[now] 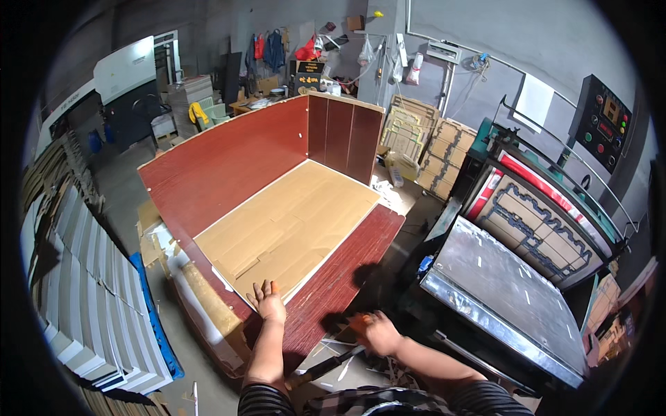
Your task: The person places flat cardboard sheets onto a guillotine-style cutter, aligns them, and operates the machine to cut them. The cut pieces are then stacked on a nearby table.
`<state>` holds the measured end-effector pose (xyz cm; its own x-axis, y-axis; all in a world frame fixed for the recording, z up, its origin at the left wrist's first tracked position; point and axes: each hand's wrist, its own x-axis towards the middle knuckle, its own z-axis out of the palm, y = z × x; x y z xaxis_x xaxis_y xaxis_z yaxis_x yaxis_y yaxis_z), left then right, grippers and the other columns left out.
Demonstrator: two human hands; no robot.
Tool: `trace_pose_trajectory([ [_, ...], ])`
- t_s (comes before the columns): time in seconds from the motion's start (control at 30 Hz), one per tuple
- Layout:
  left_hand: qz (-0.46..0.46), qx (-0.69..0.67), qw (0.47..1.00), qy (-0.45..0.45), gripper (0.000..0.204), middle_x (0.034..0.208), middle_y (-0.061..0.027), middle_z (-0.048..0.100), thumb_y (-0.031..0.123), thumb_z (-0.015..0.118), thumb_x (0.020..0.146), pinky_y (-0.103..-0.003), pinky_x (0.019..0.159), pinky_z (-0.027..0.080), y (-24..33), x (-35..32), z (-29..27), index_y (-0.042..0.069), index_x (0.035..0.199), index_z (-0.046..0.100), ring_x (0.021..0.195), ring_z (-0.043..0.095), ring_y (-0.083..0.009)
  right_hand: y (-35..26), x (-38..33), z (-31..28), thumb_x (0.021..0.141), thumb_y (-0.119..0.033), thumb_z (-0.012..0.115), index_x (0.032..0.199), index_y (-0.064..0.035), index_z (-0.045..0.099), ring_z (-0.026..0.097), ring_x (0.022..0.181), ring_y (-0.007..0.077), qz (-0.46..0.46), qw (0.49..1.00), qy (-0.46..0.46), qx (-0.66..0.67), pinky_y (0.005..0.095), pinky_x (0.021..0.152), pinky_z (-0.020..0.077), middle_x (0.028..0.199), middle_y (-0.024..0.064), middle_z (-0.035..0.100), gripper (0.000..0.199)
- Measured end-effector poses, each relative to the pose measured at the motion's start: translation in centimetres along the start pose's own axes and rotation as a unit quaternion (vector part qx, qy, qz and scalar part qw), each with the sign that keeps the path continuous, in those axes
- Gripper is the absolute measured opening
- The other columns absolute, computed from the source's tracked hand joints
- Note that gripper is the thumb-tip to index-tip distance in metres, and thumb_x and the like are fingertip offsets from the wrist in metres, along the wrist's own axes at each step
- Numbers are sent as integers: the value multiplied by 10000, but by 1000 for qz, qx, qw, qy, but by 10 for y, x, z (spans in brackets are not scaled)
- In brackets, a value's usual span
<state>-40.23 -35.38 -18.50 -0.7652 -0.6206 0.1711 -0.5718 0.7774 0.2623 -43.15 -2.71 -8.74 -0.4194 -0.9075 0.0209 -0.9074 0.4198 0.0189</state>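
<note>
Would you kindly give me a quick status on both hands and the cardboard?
Left hand open, flat at the near edge of the cardboard stack. Right hand blurred, off the red board, grip unclear. Nothing on the cardboard.

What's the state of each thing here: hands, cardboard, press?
Left hand: open, fingers spread, at the near edge of the cardboard stack.
Right hand: closed on an orange-tipped tool; grip blurred.
Orange-tipped tool: held over the red board's near edge.
Cardboard stack: flat, squared into the corner of the red board.
Die-cutting press: open, steel plate bare, die panel tilted up.
Stacked sheets: standing on edge, at left.
</note>
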Motion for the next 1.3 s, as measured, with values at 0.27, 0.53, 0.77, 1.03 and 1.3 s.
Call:
trace_pose_trajectory([
  [0.27, 38, -14, 998, 57, 564, 1394, -34, 499, 227, 671, 771, -531, 1166, 96, -30, 21, 60, 184, 1315, 528, 1397, 298, -311, -14, -207, -55, 903, -309, 549, 1305, -137, 526, 628, 979, 335, 219, 933, -145, 245, 398, 840, 509, 1180, 143, 622, 438],
  [0.53, 56, 0, 996, -69, 900, 1414, -198, 428, 281, 826, 644, -416, 1101, 297, -55, 83, 29, 45, 1404, 406, 1326, 340, -376, 28, -460, -233, 780, -244, 706, 1209, -61, 585, 597, 1068, 318, 575, 781, 200, -139, 395, 942, 484, 1166, 141, 610, 482],
  [0.77, 187, -197, 951, 151, 518, 1259, -180, 584, 299, 687, 874, -447, 934, 494, 184, 23, -50, 110, 1325, 517, 1089, 595, -358, -68, -762, -437, 732, -485, 741, 1321, -36, 464, 432, 1285, 280, 781, 298, 29, -548, 455, 1036, 358, 1361, 130, 483, 791],
  [1.03, 430, -424, 787, 124, 441, 1383, -163, 493, -17, 566, 882, -373, 1087, 316, 428, -50, -76, -29, 1317, 492, 1294, 441, -301, -132, -874, -453, 738, -582, 712, 1071, -20, 613, 595, 1048, 300, 930, 196, -33, -311, 437, 867, 459, 1106, 172, 633, 661],
  [1.3, 545, -457, 703, -6, 389, 1362, -161, 519, -30, 586, 860, -380, 1083, 327, 531, -162, -126, -21, 1248, 562, 1301, 452, -313, -140, -870, -463, 902, -448, 585, 789, -35, 651, 667, 728, 338, 814, 331, -42, -475, 431, 641, 519, 782, 174, 666, 432],
])
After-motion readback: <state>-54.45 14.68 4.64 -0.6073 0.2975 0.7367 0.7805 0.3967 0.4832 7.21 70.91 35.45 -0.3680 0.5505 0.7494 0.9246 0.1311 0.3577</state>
